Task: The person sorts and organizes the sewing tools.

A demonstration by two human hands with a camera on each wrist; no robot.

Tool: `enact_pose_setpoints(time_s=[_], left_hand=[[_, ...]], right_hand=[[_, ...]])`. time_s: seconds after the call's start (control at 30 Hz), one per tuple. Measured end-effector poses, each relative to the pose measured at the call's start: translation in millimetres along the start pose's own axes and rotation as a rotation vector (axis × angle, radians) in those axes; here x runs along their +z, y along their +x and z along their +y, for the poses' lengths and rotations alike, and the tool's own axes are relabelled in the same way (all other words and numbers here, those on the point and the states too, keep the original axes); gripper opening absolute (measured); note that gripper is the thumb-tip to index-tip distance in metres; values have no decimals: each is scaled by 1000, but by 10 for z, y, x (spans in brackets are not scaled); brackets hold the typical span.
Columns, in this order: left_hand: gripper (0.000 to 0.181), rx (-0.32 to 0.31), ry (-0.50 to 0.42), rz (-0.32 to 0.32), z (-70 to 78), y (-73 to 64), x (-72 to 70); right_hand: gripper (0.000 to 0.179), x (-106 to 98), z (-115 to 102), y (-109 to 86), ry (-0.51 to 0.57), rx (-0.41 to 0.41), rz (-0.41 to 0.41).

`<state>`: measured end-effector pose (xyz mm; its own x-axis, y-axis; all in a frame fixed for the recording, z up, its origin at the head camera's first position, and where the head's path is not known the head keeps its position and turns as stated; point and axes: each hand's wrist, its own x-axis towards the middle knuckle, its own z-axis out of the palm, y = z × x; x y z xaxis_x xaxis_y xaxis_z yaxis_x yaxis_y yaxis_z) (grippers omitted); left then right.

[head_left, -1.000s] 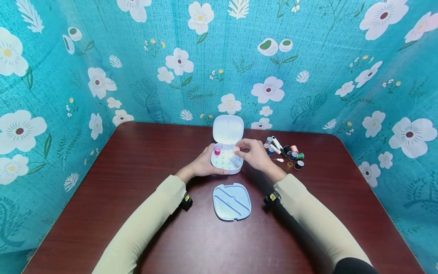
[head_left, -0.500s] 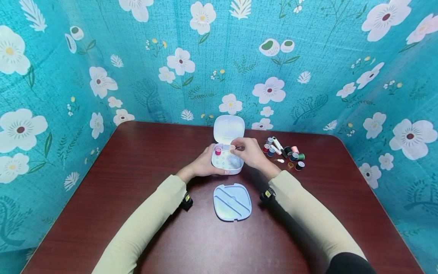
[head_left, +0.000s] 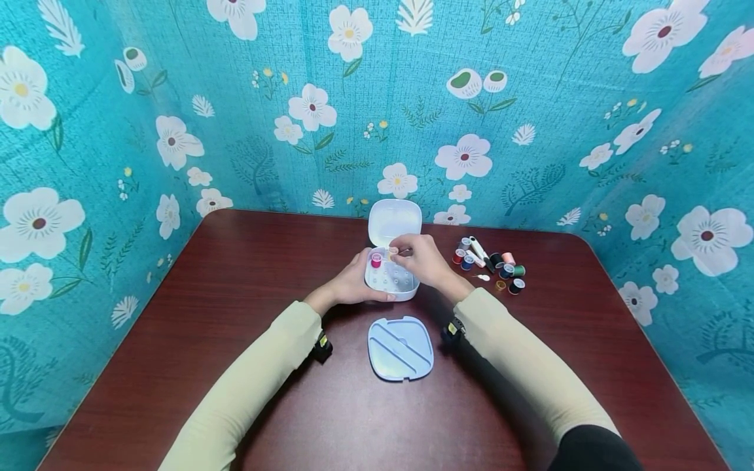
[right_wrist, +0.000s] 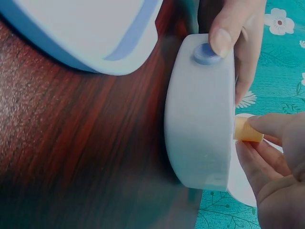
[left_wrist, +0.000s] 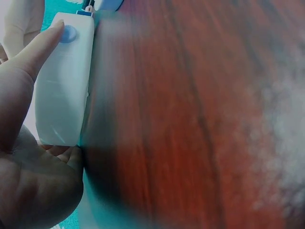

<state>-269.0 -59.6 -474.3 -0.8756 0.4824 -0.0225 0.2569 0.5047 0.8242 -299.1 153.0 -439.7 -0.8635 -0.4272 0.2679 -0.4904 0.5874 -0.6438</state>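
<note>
A white sewing box (head_left: pixel 402 296) with small pegs in its bottom stands on the table, its lid (head_left: pixel 395 221) tipped up at the back. My left hand (head_left: pixel 351 281) holds the box by its left side, the thumb along the front wall near a blue button (right_wrist: pixel 206 53). Between thumb and fingers, my right hand (head_left: pixel 425 260) pinches a yellow thread spool (right_wrist: pixel 247 130) at the box's open top. Whether the spool touches a peg is hidden. In the back left corner of the box sits a pink thread spool (head_left: pixel 376 261).
A pale blue tray (head_left: pixel 400 348) with a diagonal bar lies in front of the box. To the right are several thread spools (head_left: pixel 516 286), a white pen-like tool (head_left: pixel 478 248) and a small yellow ring (head_left: pixel 501 285). A flowered curtain (head_left: pixel 353 131) hangs behind the table.
My right hand has moved left over the box with the yellow spool, from the right side toward the pink spool. The left hand keeps its hold on the box.
</note>
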Motion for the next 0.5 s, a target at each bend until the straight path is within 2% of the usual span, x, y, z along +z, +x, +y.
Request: enact_pose_setpoints(time_s=[0.5], left_hand=[[107,2,7,-5,-16,19,-6]], right_hand=[[17,72,23,42,-85,-20,-70]])
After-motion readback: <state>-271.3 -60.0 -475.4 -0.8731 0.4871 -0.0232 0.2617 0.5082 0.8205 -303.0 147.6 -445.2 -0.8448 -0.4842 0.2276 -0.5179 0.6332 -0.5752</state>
